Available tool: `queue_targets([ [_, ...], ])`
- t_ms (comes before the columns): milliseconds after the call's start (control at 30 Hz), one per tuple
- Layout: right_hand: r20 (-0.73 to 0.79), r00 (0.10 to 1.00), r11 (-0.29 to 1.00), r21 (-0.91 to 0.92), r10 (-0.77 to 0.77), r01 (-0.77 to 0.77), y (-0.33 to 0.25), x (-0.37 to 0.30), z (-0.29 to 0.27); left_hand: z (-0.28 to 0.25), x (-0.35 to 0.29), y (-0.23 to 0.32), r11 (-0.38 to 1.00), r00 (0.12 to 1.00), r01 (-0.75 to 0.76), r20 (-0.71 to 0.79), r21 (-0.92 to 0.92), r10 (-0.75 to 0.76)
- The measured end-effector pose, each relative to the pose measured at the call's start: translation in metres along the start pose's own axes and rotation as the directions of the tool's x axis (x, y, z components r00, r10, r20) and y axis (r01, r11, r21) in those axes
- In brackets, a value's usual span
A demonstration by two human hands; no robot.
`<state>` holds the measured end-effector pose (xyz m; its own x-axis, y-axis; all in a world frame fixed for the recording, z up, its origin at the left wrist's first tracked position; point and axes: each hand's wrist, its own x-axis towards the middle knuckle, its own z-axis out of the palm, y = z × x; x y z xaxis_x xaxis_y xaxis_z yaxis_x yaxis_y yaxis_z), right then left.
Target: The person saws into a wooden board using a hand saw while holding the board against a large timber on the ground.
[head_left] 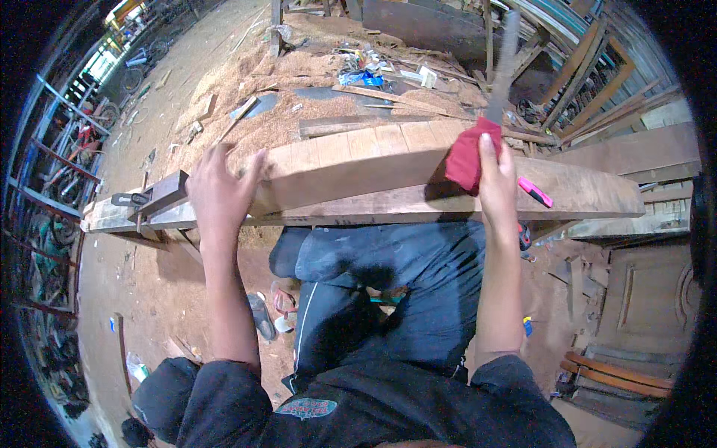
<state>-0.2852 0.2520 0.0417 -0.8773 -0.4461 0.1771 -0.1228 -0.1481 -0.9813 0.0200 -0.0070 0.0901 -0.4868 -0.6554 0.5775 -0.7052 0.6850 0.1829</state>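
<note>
A squared wooden beam [358, 168] lies along a narrow plank bench [418, 205], with several cross lines on its upper face. Over the beam's left end, my left hand [220, 183] has its fingers spread; whether they touch the wood I cannot tell. Above the beam's right end, my right hand [497, 175] is closed around a red cloth-like grip [467, 157]. From that grip a long narrow metal blade [504, 67] points up and away, blurred, so the tool's exact kind is unclear. A pink-and-black pen-like object [535, 193] rests on the bench right of this hand.
A dark wooden block [164, 193] with a metal fitting sits at the bench's left end. Beyond the bench are wood shavings [239, 82], scraps and a blue plastic wrapper [362, 78]. Boards [627, 157] stack up at right. Sandals [261, 317] lie on the floor below.
</note>
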Motion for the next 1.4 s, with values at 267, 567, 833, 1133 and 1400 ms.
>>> queue_targets([
  [267,0.138,0.987,0.984,-0.172,0.077,-0.053,-0.024,-0.059,-0.003,0.065,0.051,0.043,0.936,0.699,-0.237,0.623,-0.261,0.351],
  [567,0.195,0.980,0.913,-0.405,0.039,0.045,-0.017,-0.129,0.006,0.064,0.035,0.050,0.947,0.784,-0.238,0.534,-0.214,0.318],
  [833,0.358,0.932,0.776,-0.571,-0.058,0.268,-0.060,-0.152,0.030,0.067,0.033,0.047,0.945,0.807,-0.230,0.496,-0.234,0.319],
  [1133,0.343,0.939,0.636,-0.721,-0.018,0.275,-0.090,-0.160,0.047,0.062,0.025,0.052,0.952,0.816,-0.179,0.503,-0.249,0.285],
  [1400,0.364,0.930,0.548,-0.767,-0.057,0.334,-0.089,-0.161,0.056,0.062,0.024,0.053,0.951,0.812,-0.186,0.507,-0.247,0.290],
])
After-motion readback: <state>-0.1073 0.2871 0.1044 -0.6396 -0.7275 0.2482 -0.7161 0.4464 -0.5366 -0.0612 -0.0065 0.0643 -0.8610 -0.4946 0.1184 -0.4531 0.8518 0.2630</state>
